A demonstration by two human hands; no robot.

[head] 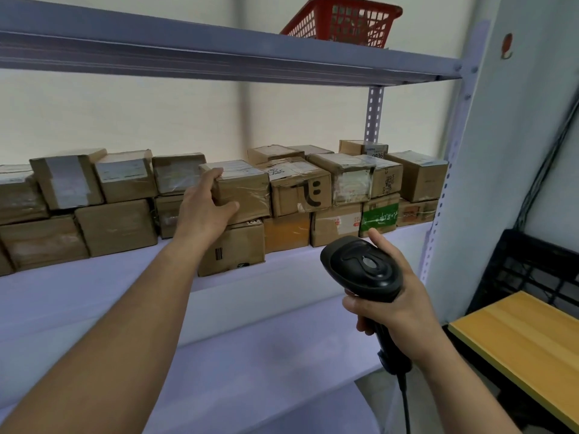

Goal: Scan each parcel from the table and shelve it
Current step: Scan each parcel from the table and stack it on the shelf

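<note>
Cardboard parcel (247, 189): I see it atop stacked boxes (119, 227) on the pale shelf (94, 292). Nearest, my right hand (398, 302) grips the barcode scanner (363, 266); beyond, my left hand (203, 211) clutches the parcel's left end; white wall (156, 120) behind.

A red plastic basket (341, 21) with open mesh sides sits up on the top shelf (219, 54), near its right end. On the white wall (532, 120) to the right there's a small orange hook (507, 45). Black cables (545, 170) run down that wall towards a black lattice crate (526, 270) standing low beside it.
</note>
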